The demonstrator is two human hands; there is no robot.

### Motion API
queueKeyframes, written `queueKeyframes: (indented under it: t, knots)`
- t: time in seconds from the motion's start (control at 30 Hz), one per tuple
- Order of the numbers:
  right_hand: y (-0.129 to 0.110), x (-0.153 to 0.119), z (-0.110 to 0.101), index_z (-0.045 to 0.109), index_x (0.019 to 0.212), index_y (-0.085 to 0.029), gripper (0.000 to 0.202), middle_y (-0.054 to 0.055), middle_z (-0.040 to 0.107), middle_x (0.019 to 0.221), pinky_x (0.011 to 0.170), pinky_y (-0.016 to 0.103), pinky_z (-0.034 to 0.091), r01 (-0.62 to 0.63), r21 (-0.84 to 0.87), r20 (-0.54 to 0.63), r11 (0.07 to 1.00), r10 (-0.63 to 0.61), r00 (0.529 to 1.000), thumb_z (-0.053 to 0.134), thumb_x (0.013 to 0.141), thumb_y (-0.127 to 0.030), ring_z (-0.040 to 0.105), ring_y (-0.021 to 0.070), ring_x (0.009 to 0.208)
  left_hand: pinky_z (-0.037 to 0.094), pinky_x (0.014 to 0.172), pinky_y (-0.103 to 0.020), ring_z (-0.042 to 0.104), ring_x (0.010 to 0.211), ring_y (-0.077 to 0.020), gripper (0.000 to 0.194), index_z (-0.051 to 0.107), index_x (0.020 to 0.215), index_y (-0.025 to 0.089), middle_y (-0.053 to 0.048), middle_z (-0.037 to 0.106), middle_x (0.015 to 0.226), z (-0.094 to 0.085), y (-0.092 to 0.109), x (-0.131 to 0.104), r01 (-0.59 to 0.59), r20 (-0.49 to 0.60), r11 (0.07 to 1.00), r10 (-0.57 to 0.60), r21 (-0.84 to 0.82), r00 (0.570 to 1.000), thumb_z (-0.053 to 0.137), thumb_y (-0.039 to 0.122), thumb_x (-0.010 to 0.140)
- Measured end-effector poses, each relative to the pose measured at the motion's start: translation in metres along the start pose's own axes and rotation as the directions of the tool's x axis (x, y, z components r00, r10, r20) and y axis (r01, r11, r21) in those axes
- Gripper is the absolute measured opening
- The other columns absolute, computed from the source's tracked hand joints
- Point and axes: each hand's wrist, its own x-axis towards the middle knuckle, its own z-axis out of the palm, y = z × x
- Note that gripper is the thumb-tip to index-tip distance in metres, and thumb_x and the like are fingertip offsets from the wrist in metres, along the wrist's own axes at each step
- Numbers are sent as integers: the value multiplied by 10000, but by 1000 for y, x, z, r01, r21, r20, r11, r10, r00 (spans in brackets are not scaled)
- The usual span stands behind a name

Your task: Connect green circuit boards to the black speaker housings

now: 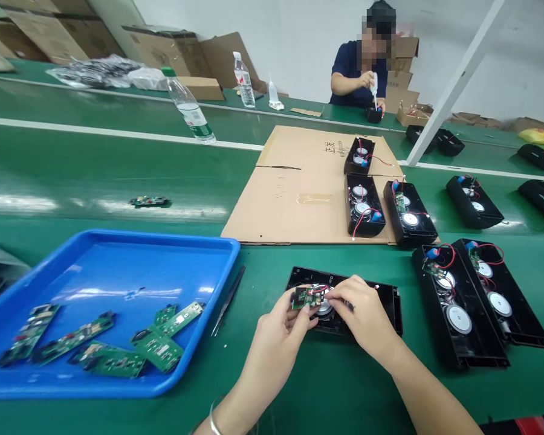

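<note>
A small green circuit board [307,297] is held between the thumb and fingers of my left hand [278,332]. My right hand [367,314] pinches at the board's right end, beside red wires; what lies between its fingertips is too small to make out. Both hands are over an open black speaker housing [385,305] that lies on the green table, with a round silver speaker partly hidden under the board and fingers. To the left, a blue tray [131,238] holds several green circuit boards [118,361].
Black housings with wires [457,317] stand at the right, others on a cardboard sheet [281,205]. Black tweezers [229,300] lie beside the tray. One board [149,201] lies behind it. Two bottles [194,118] stand farther back. Across the table, a person [344,78] works on a black part.
</note>
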Motion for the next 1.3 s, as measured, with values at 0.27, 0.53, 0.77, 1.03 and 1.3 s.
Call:
queueKeyframes:
  t: [0.27, 0.53, 0.77, 1.03, 1.3]
  knots:
    - [3, -1, 6, 623, 777, -160, 109, 32, 637, 767, 671, 318, 460, 118, -161, -23, 980, -123, 992, 553, 837, -100, 521, 173, 743, 587, 752, -375, 694, 848, -246, 265, 574, 970, 178, -58, 726, 916, -3, 2, 4, -60, 43, 991, 55, 121, 998, 506, 338, 770]
    - [2, -3, 10, 620, 776, -163, 131, 39, 624, 753, 661, 322, 447, 146, -254, -5, 956, -153, 988, 528, 848, -104, 513, 172, 715, 562, 767, -328, 693, 861, -231, 269, 591, 1028, 202, -46, 732, 928, -1, 0, 3, -158, 68, 958, 146, 239, 987, 471, 296, 805]
    - [4, -1, 5, 621, 960, -184, 206, 21, 635, 794, 666, 300, 486, -47, -131, 37, 990, 52, 998, 606, 787, -73, 567, 165, 738, 530, 572, -234, 684, 651, -182, 333, 633, 1077, 228, -7, 732, 763, -12, 9, 8, -271, 217, 885, 200, 378, 955, 447, 242, 802]
    - [0, 1, 5, 654, 870, -186, 127, 18, 634, 737, 660, 313, 483, 22, -182, 54, 983, -13, 998, 610, 797, -91, 551, 168, 716, 539, 549, -245, 666, 583, -169, 321, 647, 1045, 230, 10, 711, 685, -12, 7, 7, -247, 219, 903, 177, 351, 959, 474, 230, 775]
    - [12, -2, -38, 677, 912, -215, 242, 90, 539, 1052, 743, 412, 495, 45, -530, 39, 847, -28, 999, 627, 747, -45, 491, 243, 929, 591, 712, -376, 698, 797, -235, 283, 596, 988, 174, -52, 719, 893, -10, 11, 8, -23, 142, 998, 15, 53, 990, 529, 315, 752]
